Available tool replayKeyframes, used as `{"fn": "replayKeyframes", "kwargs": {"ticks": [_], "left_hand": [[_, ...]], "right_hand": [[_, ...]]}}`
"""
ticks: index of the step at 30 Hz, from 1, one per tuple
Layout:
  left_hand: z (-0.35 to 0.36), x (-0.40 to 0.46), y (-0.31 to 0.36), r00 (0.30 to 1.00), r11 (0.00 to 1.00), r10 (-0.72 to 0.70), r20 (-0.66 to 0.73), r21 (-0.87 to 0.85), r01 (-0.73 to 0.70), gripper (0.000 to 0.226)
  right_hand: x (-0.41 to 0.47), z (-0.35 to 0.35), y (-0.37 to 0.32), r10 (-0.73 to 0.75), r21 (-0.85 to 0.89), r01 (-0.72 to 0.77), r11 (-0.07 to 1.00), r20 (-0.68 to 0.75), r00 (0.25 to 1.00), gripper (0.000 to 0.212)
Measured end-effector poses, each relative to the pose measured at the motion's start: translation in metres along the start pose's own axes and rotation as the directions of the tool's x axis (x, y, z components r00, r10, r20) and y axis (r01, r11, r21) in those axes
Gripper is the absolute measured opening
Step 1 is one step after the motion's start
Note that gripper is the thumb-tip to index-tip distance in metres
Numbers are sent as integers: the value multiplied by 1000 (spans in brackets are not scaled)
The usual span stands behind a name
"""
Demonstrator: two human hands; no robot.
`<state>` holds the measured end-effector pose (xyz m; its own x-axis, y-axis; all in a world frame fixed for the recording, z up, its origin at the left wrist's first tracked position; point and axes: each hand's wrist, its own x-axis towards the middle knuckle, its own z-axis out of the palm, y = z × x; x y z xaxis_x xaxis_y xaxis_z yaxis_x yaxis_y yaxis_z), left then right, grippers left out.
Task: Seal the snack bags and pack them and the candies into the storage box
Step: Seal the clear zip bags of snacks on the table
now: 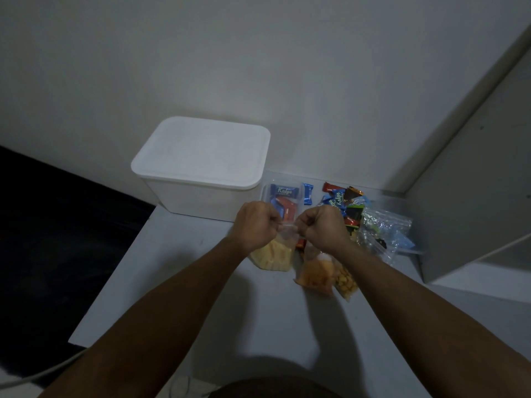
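A clear bag of yellow snacks stands upright on the white table. My left hand and my right hand pinch the bag's top strip between them, one at each end. Right of it lie an orange snack bag and a bag of small tan pieces. The white storage box stands behind at the wall with its lid on. Wrapped candies in blue, red and dark wrappers are scattered at the back right, and some lie in a clear tray.
Empty clear zip bags lie crumpled at the far right by a grey panel. The table's left edge drops to a dark floor. A white cable runs at the lower left.
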<state>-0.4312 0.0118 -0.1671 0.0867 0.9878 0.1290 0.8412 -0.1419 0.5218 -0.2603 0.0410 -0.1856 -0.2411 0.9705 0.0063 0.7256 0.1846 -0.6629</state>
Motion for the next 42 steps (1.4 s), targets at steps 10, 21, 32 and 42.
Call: {"fn": "replayKeyframes", "kwargs": {"ticks": [10, 21, 32, 42], "left_hand": [[0, 0, 3, 999, 1000, -17, 52, -18, 18, 15], [-4, -1, 0, 999, 999, -34, -7, -28, 34, 12], [-13, -3, -8, 994, 993, -108, -7, -41, 108, 14], [-13, -4, -9, 986, 972, -160, 48, -166, 166, 15]], "right_hand": [[4, 4, 2, 6, -8, -6, 1000, 84, 996, 5], [6, 7, 0, -11, -49, 15, 999, 77, 997, 4], [3, 5, 1, 24, -95, -21, 995, 27, 999, 7], [2, 11, 0, -15, -71, 18, 997, 43, 999, 5]]}}
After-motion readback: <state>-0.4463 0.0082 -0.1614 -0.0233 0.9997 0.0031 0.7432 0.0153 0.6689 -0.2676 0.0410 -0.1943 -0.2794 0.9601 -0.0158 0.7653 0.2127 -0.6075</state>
